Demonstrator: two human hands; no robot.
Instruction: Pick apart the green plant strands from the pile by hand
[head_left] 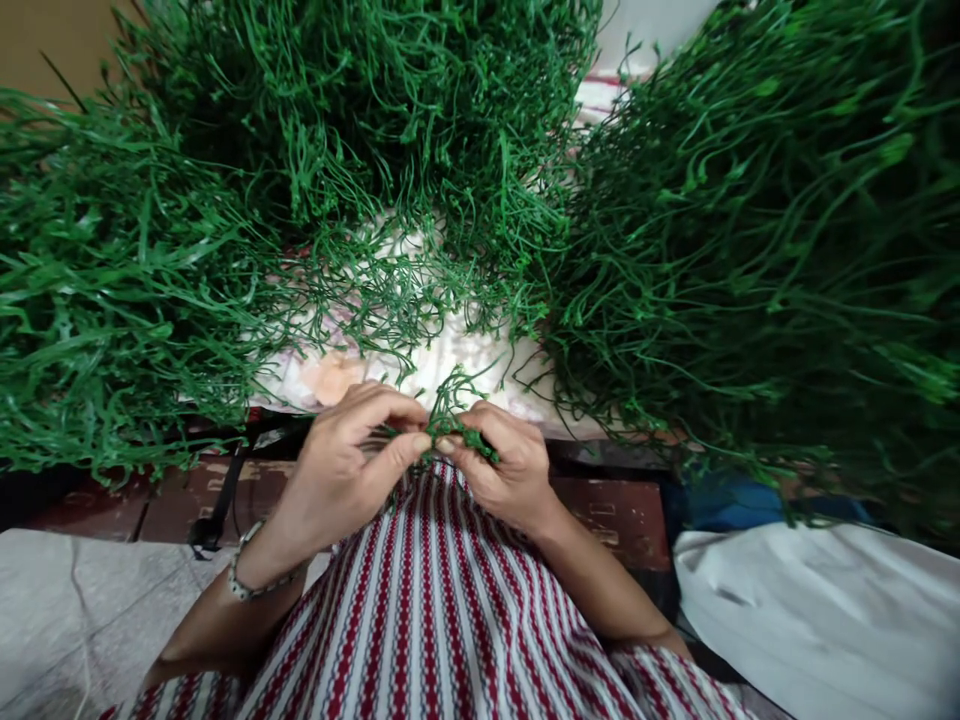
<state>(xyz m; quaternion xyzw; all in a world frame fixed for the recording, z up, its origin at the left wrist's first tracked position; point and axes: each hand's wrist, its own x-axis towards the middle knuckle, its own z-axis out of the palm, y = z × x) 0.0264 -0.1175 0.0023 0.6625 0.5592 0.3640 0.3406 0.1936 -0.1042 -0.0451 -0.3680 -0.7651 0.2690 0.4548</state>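
While a left heap (pixel 112 290) of slender green stems is lying beyond and to the left of the left hand (pixel 352 455), that hand is pinching a small green bunch (pixel 446 422) between bent forefinger and thumb, the tips nearly meeting. A central heap (pixel 375 110) is rising straight beyond this hand, at the back of a patterned cloth (pixel 319 375). The right hand (pixel 510 465) is gripping the same bunch between forefinger and thumb, so that it is sitting between the two hands. A right heap (pixel 772 260) is spreading beyond and to the right of the right hand.
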